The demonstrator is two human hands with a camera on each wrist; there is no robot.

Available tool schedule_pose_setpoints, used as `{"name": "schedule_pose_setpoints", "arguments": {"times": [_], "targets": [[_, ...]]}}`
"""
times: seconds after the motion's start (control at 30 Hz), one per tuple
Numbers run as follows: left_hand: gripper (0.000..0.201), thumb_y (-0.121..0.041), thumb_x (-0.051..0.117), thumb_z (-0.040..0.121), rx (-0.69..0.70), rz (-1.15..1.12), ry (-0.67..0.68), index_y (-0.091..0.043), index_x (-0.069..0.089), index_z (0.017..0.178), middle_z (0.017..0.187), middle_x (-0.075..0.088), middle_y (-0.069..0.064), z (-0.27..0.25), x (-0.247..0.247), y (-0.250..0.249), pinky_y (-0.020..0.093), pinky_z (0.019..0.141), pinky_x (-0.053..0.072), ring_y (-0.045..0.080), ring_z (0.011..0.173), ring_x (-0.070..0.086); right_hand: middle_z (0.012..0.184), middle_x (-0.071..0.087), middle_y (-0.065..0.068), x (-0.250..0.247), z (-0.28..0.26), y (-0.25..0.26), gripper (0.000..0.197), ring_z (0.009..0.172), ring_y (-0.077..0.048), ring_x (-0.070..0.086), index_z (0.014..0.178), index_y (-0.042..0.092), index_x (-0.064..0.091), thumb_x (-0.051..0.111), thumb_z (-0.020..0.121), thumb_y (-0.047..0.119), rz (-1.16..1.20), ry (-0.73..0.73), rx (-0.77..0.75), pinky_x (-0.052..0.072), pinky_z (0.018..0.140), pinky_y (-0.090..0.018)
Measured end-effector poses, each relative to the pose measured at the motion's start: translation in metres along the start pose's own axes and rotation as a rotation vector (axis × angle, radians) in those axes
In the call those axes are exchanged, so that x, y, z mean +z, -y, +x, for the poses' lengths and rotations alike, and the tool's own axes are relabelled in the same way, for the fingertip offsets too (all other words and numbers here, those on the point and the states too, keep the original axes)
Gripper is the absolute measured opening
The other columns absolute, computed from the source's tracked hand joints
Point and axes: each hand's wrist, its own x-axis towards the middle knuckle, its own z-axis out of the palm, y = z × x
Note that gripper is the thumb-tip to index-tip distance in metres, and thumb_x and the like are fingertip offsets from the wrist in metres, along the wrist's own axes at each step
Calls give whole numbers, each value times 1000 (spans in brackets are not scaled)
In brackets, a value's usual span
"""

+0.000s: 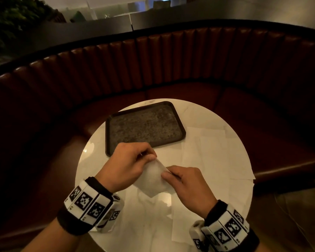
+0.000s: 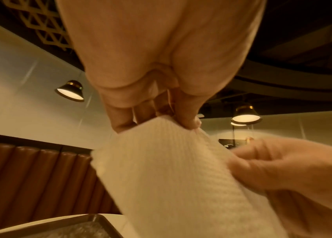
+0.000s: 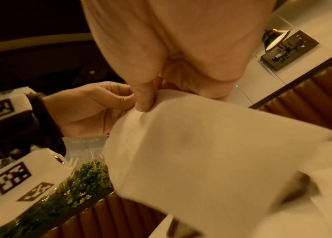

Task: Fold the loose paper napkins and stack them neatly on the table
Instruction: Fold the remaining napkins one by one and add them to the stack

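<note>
A white paper napkin (image 1: 152,179) hangs folded in the air above the round white table (image 1: 102,153). My left hand (image 1: 149,157) pinches its upper edge between thumb and fingers, and my right hand (image 1: 165,174) pinches the same edge a little lower right. In the left wrist view the napkin (image 2: 161,177) droops from my left hand (image 2: 183,124), with the right hand (image 2: 242,162) at its right edge. The right wrist view shows the napkin (image 3: 202,153) under my right hand (image 3: 149,106), the left hand (image 3: 128,99) close beside. Loose unfolded napkins (image 1: 215,148) lie flat at the table's right.
A dark rectangular tray (image 1: 144,124) sits at the table's far left, just beyond my left hand. More flat napkins (image 1: 182,226) lie near the front right edge. A curved brown leather booth seat (image 1: 153,60) wraps around the table.
</note>
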Motion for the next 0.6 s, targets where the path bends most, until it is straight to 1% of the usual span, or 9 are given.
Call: {"name": "schedule_pose_setpoints", "arguments": {"times": [0.07,0.1,0.2,0.23,0.3,0.4,0.47,0.53,0.6], "targets": [[11,-24,62,91,-77,-11,-57,-32,70,89,85,67,-20,-3,-6,11,5,71,41,-5,85,60,80,73,11,-2,-12,-12,24,74,-3,65,96,25,73,52,95,36,28,14,50,50,70,-25],[11,-25,62,91,-111,-19,-83,-33,69,88,84,67,-21,-6,-7,18,4,70,40,-5,84,60,82,74,14,-3,-20,-19,22,76,-1,66,98,26,74,53,95,34,44,24,80,51,72,-24],[12,-26,63,90,-204,-54,-131,-34,69,84,81,68,-21,-19,-3,39,4,69,40,-3,82,60,84,74,14,-6,-35,-37,19,77,-1,67,94,29,75,56,94,28,85,73,179,53,75,-28],[12,-25,64,89,-238,-82,-153,-33,70,83,80,68,-20,-25,1,46,6,69,41,-2,81,62,83,74,12,-7,-37,-40,19,74,-4,66,91,29,75,57,94,25,106,85,210,54,74,-29],[10,-25,66,88,-326,-176,-227,-30,70,81,79,70,-17,-45,14,65,14,69,46,3,77,64,80,73,8,-8,-34,-42,19,69,-8,65,86,29,74,58,93,21,107,92,242,55,71,-29],[9,-29,64,85,-493,-348,-363,-26,70,78,78,71,-12,-91,45,89,26,67,52,7,72,65,80,74,9,-5,-7,-35,17,72,-6,66,79,25,73,61,91,19,125,72,258,54,70,-25],[15,-16,65,88,-669,-490,-443,-23,69,75,75,70,-4,-125,69,98,33,60,55,13,66,63,80,74,7,8,26,-31,15,77,-8,67,77,21,72,63,89,21,111,114,228,52,73,-27],[20,-8,64,89,-830,-572,-499,-21,69,74,73,70,-1,-156,90,104,39,60,57,12,62,62,80,73,1,33,61,-29,14,79,-13,66,78,17,71,64,88,24,37,227,167,51,73,-31],[21,-8,64,90,-918,-580,-550,-21,68,73,72,70,-3,-183,108,113,37,62,55,9,61,63,80,71,-2,67,93,-29,17,74,-12,62,78,14,70,64,89,25,-52,379,124,47,70,-28]]}}
